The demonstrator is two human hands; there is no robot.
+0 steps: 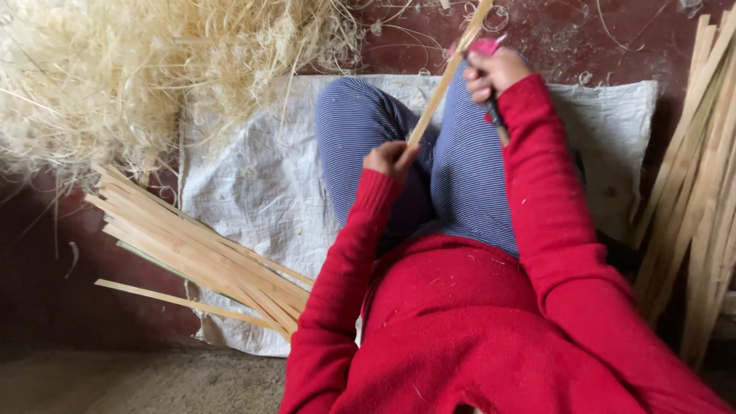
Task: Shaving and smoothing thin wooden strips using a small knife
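My left hand (pixel 389 159) grips the near end of a long pale bamboo strip (pixel 448 77) that slants up and away over my lap. Farther out, my right hand (pixel 494 71) is closed around a tool with a pink handle (pixel 485 46), held against the strip; a dark blade part (pixel 495 115) points down from that fist. Both arms are in red sleeves, and my legs in blue striped trousers lie under the strip.
A white woven sack (pixel 253 192) covers the floor under me. A pile of cut bamboo strips (pixel 199 257) lies at my left, another bundle (pixel 701 176) leans at the right, and a heap of pale shavings (pixel 115 69) fills the upper left.
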